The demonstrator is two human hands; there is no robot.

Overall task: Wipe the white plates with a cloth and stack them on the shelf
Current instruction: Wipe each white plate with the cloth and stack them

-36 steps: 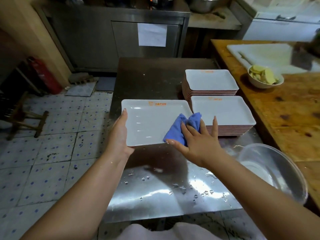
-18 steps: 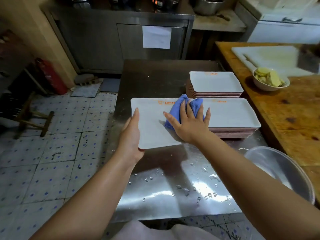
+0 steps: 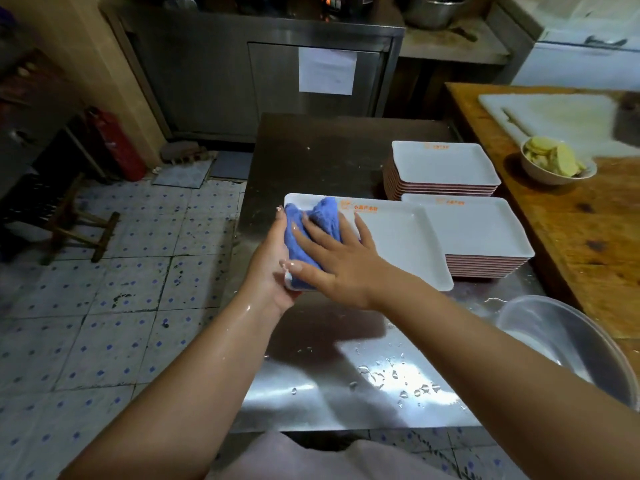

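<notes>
A white rectangular plate (image 3: pixel 401 240) with an orange logo is held level above the steel table (image 3: pixel 311 150). My left hand (image 3: pixel 268 268) grips its left edge from below. My right hand (image 3: pixel 341 263) lies flat with fingers spread, pressing a blue cloth (image 3: pixel 311 226) onto the plate's left part. Two stacks of the same white plates stand on the table to the right: a near stack (image 3: pixel 485 233) and a far stack (image 3: pixel 440 166). The held plate overlaps the near stack's left edge in view.
A metal bowl (image 3: pixel 568 344) sits at the table's right front corner, near water drops. A wooden counter (image 3: pixel 588 230) on the right carries a white cutting board (image 3: pixel 554 116) and a bowl of sliced food (image 3: pixel 556 161). Left of the table is tiled floor with a wooden stool (image 3: pixel 79 223).
My right hand has slid the blue cloth from the plate's right side to its left end. The left hand keeps hold of the plate's left edge.
</notes>
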